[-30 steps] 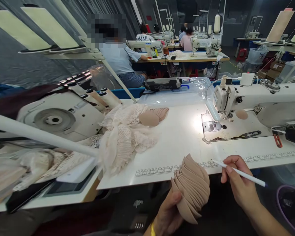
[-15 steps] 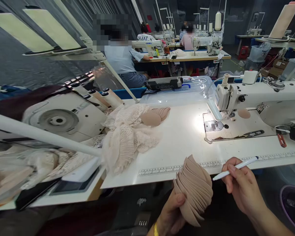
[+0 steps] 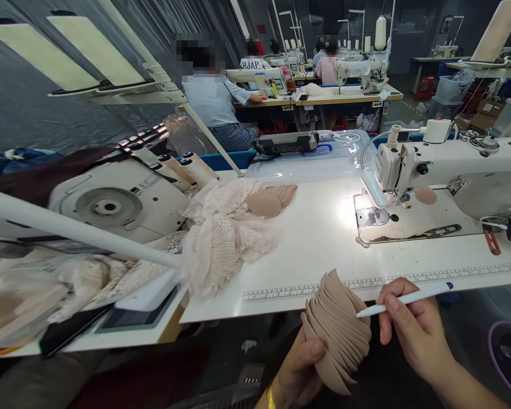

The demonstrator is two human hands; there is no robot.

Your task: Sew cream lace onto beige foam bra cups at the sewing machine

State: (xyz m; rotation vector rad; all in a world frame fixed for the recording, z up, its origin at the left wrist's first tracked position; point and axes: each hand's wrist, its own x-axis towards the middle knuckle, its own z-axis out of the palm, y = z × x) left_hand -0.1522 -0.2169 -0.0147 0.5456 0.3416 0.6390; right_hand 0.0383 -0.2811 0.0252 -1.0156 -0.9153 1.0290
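My left hand (image 3: 300,363) is closed round the lower left of a fanned stack of beige fabric pads (image 3: 336,335), held up in front of the table edge. In my right hand (image 3: 413,326) is a white marker pen (image 3: 421,295), gripped between thumb and fingers. Its pale tip meets or overlaps the right edge of the stack; I cannot tell whether it touches. More beige pads (image 3: 264,203) lie on the table by a heap of cream lace fabric (image 3: 217,250).
A sewing machine (image 3: 409,170) with a lit lamp stands on the right of the white table (image 3: 315,244). A ruler strip (image 3: 281,293) runs along its front edge. Left are thread cones (image 3: 198,167) and a white machine (image 3: 114,199). A person (image 3: 217,102) sits beyond.
My right hand has moved slightly left, bringing the pen tip from beside the stack to its right edge. My left hand and the pads stay almost in place. The view has shifted slightly.
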